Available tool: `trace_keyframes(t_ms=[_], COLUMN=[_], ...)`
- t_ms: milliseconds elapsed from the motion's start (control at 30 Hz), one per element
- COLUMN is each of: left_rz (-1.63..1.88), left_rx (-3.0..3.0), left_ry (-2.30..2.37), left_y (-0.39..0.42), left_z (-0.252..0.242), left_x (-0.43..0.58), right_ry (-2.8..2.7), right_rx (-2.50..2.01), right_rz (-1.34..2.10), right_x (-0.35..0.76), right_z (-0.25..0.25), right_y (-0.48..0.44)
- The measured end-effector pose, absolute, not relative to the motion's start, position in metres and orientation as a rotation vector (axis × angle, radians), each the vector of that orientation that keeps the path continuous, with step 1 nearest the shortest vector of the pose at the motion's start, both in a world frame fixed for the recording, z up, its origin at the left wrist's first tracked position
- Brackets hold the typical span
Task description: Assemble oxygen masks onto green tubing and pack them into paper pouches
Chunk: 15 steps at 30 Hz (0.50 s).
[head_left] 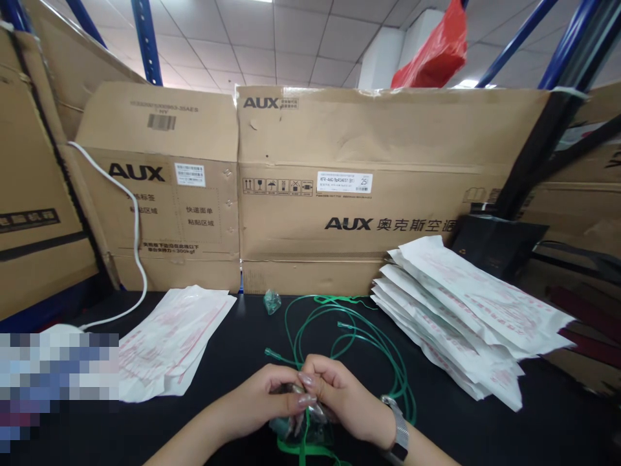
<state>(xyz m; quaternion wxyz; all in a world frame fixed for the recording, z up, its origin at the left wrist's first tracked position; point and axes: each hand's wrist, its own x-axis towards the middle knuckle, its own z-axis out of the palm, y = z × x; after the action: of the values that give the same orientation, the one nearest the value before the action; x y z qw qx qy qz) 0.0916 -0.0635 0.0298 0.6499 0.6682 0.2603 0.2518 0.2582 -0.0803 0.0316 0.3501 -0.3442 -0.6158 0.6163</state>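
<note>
Close in front of me, my left hand point(276, 398) and my right hand point(339, 395) meet with thumbs and fingertips pinched together. Between them is a clear, green-tinted plastic piece point(320, 435) that looks like an oxygen mask, largely covered by the fingers. A thin green strap point(304, 430) runs down from the pinched fingertips and loops below the hands. Just beyond lies a coil of green tubing point(400, 369), with a connector end point(274, 354) pointing left. A small crumpled clear green plastic piece point(272, 301) sits further back.
White printed paper pouches point(179, 343) lie at left, and a tall stack of similar pouches point(466, 317) stands at right. Cardboard panels point(301, 233) wall off the back of the black table point(218, 421). More green strap point(339, 299) lies behind the coil; a white cable point(140, 259) hangs left.
</note>
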Motion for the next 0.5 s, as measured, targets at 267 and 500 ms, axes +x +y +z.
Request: trace_keyframes(t_ms=[267,500], left_rz=[0.593,0.618], left_rx=[1.569,1.623], left_ry=[0.547,0.511], left_y=[-0.0615,-0.0636], left_z=[0.0269,0.0316], left_x=[0.0916,0.0916], right_ry=[-1.489,-1.467], right_rx=[-0.888,-0.861], right_rz=[1.667,1.674], right_x=[0.2567,0.2567], right_z=[0.0264,0.0281], right_y=[-0.0787,-0.0784])
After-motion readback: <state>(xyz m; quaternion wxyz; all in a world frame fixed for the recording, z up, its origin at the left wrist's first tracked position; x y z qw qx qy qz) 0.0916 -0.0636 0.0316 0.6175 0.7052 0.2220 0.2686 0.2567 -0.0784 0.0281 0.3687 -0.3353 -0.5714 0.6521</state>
